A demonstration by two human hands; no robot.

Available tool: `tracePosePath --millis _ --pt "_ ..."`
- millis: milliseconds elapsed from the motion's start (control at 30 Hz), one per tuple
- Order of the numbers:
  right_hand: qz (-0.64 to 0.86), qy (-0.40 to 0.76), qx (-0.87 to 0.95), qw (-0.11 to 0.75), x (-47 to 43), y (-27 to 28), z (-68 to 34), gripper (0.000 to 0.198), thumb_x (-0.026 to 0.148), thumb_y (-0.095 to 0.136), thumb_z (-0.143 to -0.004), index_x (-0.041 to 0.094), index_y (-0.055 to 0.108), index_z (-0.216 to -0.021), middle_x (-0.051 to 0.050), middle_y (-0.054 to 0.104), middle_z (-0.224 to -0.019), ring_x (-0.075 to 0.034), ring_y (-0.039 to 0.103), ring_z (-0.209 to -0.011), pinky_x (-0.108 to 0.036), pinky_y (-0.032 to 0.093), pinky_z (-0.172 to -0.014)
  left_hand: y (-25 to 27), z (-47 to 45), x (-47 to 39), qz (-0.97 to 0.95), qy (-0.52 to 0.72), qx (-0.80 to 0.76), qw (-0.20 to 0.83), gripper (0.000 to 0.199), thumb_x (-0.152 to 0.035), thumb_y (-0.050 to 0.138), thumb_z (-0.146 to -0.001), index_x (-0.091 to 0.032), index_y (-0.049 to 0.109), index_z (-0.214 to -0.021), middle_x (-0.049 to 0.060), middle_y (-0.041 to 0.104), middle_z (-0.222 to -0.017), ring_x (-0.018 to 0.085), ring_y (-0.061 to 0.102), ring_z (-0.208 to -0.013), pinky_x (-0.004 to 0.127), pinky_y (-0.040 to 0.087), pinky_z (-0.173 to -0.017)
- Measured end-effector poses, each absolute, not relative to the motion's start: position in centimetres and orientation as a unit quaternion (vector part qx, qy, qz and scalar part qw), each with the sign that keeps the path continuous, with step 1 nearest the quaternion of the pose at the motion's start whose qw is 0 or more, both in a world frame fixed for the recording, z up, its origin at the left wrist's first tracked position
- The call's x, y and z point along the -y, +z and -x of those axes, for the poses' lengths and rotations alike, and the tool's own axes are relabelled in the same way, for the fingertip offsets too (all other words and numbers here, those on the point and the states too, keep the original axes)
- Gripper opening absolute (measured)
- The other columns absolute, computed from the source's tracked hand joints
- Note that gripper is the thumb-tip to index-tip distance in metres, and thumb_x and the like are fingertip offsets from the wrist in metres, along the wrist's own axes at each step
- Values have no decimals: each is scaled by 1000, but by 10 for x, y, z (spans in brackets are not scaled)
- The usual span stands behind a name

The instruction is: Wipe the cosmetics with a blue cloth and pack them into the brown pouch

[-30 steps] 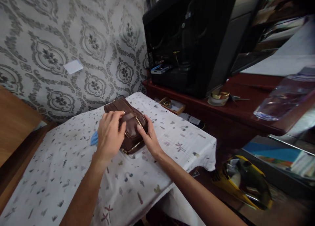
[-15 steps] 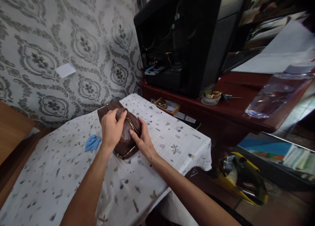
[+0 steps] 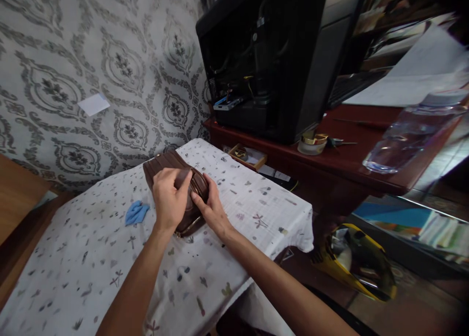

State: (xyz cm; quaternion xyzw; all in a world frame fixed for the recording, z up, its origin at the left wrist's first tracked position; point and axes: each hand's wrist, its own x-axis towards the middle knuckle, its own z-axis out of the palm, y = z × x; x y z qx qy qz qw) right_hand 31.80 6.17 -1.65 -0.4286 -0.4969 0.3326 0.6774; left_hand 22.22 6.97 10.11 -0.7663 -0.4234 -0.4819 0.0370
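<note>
A brown leather bag (image 3: 189, 220) with gold-coloured zippers lies on the cloth-covered table. My left hand (image 3: 168, 199) is closed on its upper side, thumb and fingers pinching a fold of leather beside the zipper; the fingertips are partly hidden. On the bag's right side, my right hand (image 3: 213, 210) grips the edge, with the thumb on top near the zipper and the fingers along the far side. To the left of the bag, apart from both hands, lies a crumpled blue cloth (image 3: 137, 213).
A white patterned tablecloth (image 3: 88, 258) covers the table. Behind it stands a dark red desk (image 3: 351, 165) with a black computer case (image 3: 311, 82), a small jar (image 3: 312, 144) and a clear plastic bottle (image 3: 399, 136). A yellow-and-black bag (image 3: 335, 270) is on the floor at right.
My left hand has shifted slightly right and forward over the zipper, covering more of the bag's top. My right hand keeps its grip. The view has moved a little.
</note>
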Motion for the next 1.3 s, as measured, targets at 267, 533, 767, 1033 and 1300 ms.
tracePosePath --millis 267,533,767,1033,1300 --pt "426 350 496 670 -59 -14 -321 80 63 60 -88 22 34 -151 -13 40 -157 -29 36 -148 -51 26 -126 107 -210 -56 813 -419 403 41 15 -25 58 -92 -21 68 -82 5 70 -91 23 63 -95 38 48 -91" --pt "469 312 513 648 -48 -3 -313 119 69 79 -67 18 21 -158 -18 29 -162 -34 27 -152 -55 22 -127 127 -168 -49 799 -335 496 56 12 -31 68 -86 -22 66 -93 4 71 -94 27 58 -97 40 44 -87" --pt "455 282 535 653 -49 -4 -313 114 65 77 -74 16 18 -158 -19 29 -162 -33 28 -152 -54 24 -126 113 -162 -45 790 -344 500 89 28 -34 55 -94 -23 49 -69 3 57 -73 24 51 -82 34 39 -71" --pt "451 248 546 661 -47 -4 -311 104 61 72 -81 18 18 -158 -19 32 -161 -33 31 -151 -55 26 -125 109 -162 -48 777 -396 490 0 24 -34 56 -93 -22 54 -73 2 57 -75 22 53 -80 32 40 -68" --pt "492 261 551 621 -45 3 -310 112 71 70 -76 14 19 -158 -21 29 -161 -36 28 -150 -56 24 -125 72 -157 -51 767 -463 444 20 20 -36 61 -93 -23 58 -107 8 58 -113 25 54 -114 41 43 -100"
